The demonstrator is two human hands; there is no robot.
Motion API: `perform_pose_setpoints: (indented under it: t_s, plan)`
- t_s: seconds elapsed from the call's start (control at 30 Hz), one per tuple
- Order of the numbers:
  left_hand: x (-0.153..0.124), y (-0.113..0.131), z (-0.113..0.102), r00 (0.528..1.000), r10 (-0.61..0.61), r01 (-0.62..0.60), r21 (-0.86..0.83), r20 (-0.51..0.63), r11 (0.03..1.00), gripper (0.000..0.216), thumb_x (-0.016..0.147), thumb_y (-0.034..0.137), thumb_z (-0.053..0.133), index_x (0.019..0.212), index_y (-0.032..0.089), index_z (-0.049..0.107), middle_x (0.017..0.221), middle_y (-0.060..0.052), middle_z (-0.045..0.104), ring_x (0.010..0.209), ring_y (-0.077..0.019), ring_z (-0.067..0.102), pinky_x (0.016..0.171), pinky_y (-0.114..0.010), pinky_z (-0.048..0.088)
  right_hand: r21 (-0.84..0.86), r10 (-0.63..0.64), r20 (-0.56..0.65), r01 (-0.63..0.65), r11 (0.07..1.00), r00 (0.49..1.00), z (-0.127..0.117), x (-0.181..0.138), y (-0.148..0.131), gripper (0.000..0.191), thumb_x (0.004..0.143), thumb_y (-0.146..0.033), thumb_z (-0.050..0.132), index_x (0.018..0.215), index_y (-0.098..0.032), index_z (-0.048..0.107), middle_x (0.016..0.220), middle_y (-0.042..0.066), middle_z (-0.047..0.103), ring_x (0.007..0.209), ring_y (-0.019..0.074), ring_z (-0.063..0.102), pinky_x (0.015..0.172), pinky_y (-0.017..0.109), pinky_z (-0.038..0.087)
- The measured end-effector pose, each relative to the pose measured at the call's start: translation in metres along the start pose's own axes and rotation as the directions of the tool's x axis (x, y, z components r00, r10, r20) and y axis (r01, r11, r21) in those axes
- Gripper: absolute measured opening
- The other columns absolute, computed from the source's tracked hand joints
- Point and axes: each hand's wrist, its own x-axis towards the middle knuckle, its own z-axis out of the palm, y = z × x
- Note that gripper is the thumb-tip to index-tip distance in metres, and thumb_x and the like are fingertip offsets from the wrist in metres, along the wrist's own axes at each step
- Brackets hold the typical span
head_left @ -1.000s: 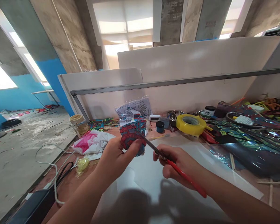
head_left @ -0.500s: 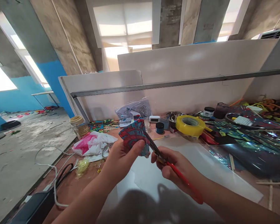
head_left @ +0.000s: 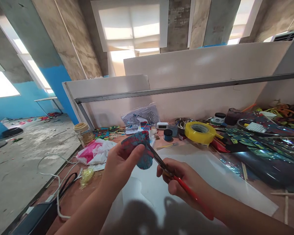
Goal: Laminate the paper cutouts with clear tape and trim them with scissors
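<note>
Reddish-brown desk (head_left: 73,197). White sheet (head_left: 210,173) on it, near edge cut off. Left hand (head_left: 120,166) pinches the patterned piece; right hand (head_left: 189,175) wraps the scissors (head_left: 185,186), covering part of the red handles. Patterned piece (head_left: 145,160) raised over sheet's far edge: mottled red and blue, curving, lower end rounded. Blade tips overlap it; cut line hard to make out.

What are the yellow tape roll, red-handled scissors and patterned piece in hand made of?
Yellow tape roll: probably plastic film, given its smooth, glossy surface.
Red-handled scissors: blades look metal, judging by their grey sheen; smooth handles likely plastic.
Patterned piece: thin, possibly film or coated paper; exact material unclear.
</note>
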Motion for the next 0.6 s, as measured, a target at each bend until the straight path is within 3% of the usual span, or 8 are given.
perform_pose_setpoints:
  t_s: [0.13, 0.27, 0.4, 0.6]
  plan:
    - [-0.003, 0.003, 0.004, 0.997, -0.079, 0.080, 0.062, -0.027, 0.995, 0.028, 0.081, 0.044, 0.077, 0.073, 0.017, 0.072, 0.063, -0.001, 0.074, 0.056, -0.0153, 0.068, 0.055, -0.023, 0.057, 0.051, -0.018, -0.038, 0.020, 0.998, 0.999, 0.003, -0.001, -0.003, 0.076, 0.064, -0.091, 0.064, 0.091, -0.020, 0.059, 0.064, -0.006, 0.042, 0.060, 0.0119, 0.032, 0.053, 0.026, 0.024]
    - [-0.010, 0.009, 0.012, 0.996, -0.086, 0.085, 0.073, 0.006, 0.994, 0.023, 0.082, 0.041, 0.073, 0.078, 0.019, 0.075, 0.065, -0.001, 0.075, 0.060, -0.0172, 0.071, 0.058, -0.026, 0.062, 0.051, 0.008, -0.043, -0.006, 0.999, 0.999, 0.004, -0.003, -0.011, 0.075, 0.066, -0.091, 0.063, 0.090, -0.020, 0.058, 0.067, -0.005, 0.044, 0.061, 0.0126, 0.034, 0.054, 0.027, 0.027]
    - [-0.012, 0.016, 0.013, 0.996, -0.080, 0.084, 0.107, -0.039, 0.991, 0.019, 0.082, 0.036, 0.072, 0.078, 0.019, 0.075, 0.064, 0.000, 0.074, 0.059, -0.0164, 0.070, 0.058, -0.025, 0.062, -0.058, -0.021, -0.043, 0.019, 0.998, 0.999, -0.003, -0.002, -0.012, 0.073, 0.069, -0.090, 0.062, 0.091, -0.021, 0.060, 0.072, -0.003, 0.047, 0.062, 0.0129, 0.038, 0.056, 0.027, 0.030]
    - [-0.010, 0.020, 0.009, 0.995, -0.068, 0.075, 0.117, -0.067, 0.990, 0.016, 0.081, 0.032, 0.071, 0.076, 0.018, 0.076, 0.063, 0.001, 0.073, 0.060, -0.0149, 0.069, 0.058, -0.023, 0.058, -0.009, 0.031, 0.019, -0.031, 0.999, 0.999, -0.012, 0.001, -0.006, 0.087, 0.056, -0.096, 0.064, 0.102, -0.022, 0.063, 0.082, 0.000, 0.050, 0.068, 0.0150, 0.044, 0.056, 0.027, 0.033]
